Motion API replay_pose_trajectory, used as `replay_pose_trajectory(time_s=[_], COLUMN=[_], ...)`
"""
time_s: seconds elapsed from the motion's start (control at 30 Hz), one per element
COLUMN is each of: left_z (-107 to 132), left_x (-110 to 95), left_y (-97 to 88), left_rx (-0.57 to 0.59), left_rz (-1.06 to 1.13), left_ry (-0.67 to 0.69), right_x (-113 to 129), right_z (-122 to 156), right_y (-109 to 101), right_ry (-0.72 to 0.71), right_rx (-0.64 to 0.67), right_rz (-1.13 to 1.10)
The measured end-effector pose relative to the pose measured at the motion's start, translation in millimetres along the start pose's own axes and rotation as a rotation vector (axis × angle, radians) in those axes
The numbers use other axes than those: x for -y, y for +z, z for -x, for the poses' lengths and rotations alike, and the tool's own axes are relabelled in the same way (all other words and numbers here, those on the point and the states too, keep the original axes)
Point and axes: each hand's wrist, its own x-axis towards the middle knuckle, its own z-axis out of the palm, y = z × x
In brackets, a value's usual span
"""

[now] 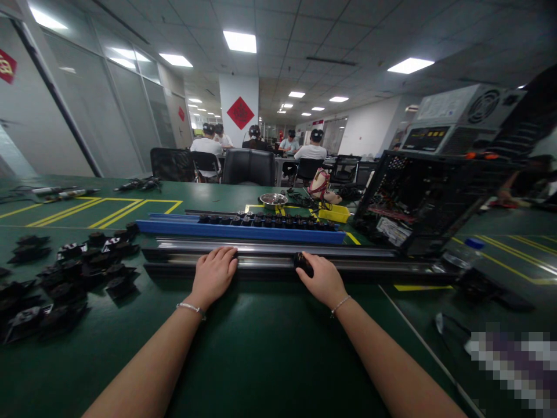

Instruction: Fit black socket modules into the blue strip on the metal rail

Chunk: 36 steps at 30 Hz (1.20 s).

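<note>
Long black rails (265,263) with shiny metal tops lie crosswise in front of me on the green table. My left hand (216,271) is closed over the nearest rail, its fingers bent across the top; a dark bit shows at the fingertips. Farther right, my right hand (325,277) grips a small black rounded part (303,264) at the same rail, thumb on the near side. Behind the rails, a blue channel (243,230) runs parallel, with a row of small black parts (265,220) along it. Many loose black fan-like parts (69,278) are heaped at the left.
An open computer case (418,203) with power supplies (461,116) on top stands at the right. Near it are a bottle with a blue cap (463,255) and a yellow tray (334,213). A metal bowl (273,200) sits farther back. Several people sit at distant tables.
</note>
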Motion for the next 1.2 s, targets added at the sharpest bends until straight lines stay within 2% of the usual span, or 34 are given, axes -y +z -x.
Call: replay_pose_trajectory(time_s=[0.47, 0.73, 0.93, 1.2], left_z=[0.7, 0.3, 0.4, 2.6], left_x=[-1.0, 0.7, 0.7, 1.1], left_y=[-2.4, -1.5, -0.4, 1.7], left_rx=[-0.005, 0.004, -0.015, -0.064], left_rz=[0.017, 0.035, 0.035, 0.045], left_ry=[0.002, -0.005, 0.006, 0.006], right_x=[18.2, 32.7, 46.8, 46.1], right_z=[-3.8, -13.9, -12.0, -7.2], right_y=[-0.6, -10.9, -3.9, 5.8], right_ry=[-0.024, 0.049, 0.015, -0.01], right_rx=[0.062, 0.11, 0.077, -0.01], right_rz=[0.01, 0.037, 0.043, 0.012])
